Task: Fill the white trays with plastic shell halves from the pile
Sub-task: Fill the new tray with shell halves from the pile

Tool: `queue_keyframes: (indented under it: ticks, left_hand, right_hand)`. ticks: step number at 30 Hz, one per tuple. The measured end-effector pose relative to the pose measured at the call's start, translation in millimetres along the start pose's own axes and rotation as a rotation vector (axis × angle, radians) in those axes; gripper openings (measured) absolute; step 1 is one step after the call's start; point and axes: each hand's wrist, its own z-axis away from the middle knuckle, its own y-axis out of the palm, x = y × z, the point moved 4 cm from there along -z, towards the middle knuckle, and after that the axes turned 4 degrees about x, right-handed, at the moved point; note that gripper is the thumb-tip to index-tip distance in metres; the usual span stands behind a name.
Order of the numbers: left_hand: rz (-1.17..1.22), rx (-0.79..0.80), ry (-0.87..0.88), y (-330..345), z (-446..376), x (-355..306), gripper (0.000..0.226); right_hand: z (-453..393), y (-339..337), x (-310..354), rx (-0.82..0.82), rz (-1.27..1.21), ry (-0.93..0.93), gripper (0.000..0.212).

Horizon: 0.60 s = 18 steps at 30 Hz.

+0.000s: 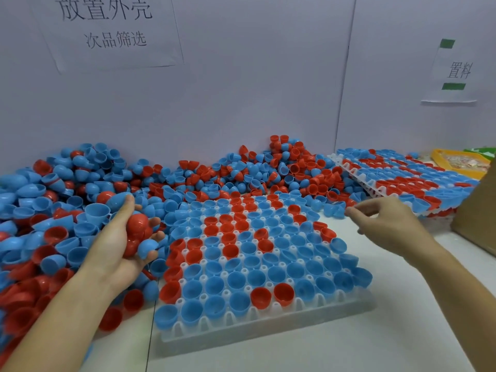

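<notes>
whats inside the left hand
The left hand cups a few shell halves: a red one and a blue one show clearly. Any others deeper in the palm are covered by these and the fingers.

The shell halves (80, 189) in the pile are smooth moulded plastic, red and blue, with a slight sheen on their curved surfaces. The near white tray (268, 331) is translucent, frosted plastic with a matt finish. The tabletop (349, 345) is white, smooth and matt. The wall signs (112, 33) are thin white paper. The brown panel (480, 210) at the right edge appears to be matt cardboard; the view there is partial.
</notes>
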Motion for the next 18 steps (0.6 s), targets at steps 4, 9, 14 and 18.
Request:
queue_keyframes:
  ticks: [4,9,14,18]
  left_hand:
    - [-0.001,-0.003,0.003,-2,0,-1,0.031]
    - [-0.068,0.015,0.059,-7,-2,-13,0.030]
    - [-0.193,-0.025,0.092,-9,-19,-46,0.035]
    - [-0.407,-0.172,-0.021,-7,-68,-82,0.034]
  right_hand:
    - [-17,32,-18,-0.158,-0.392,-0.042,0.016]
    - [-16,55,-35,-0.226,-0.351,-0.153,0.018]
    - [-23,57,-49,-0.209,-0.450,-0.105,0.021]
    - [-28,59,-58,-0.211,-0.483,-0.037,0.024]
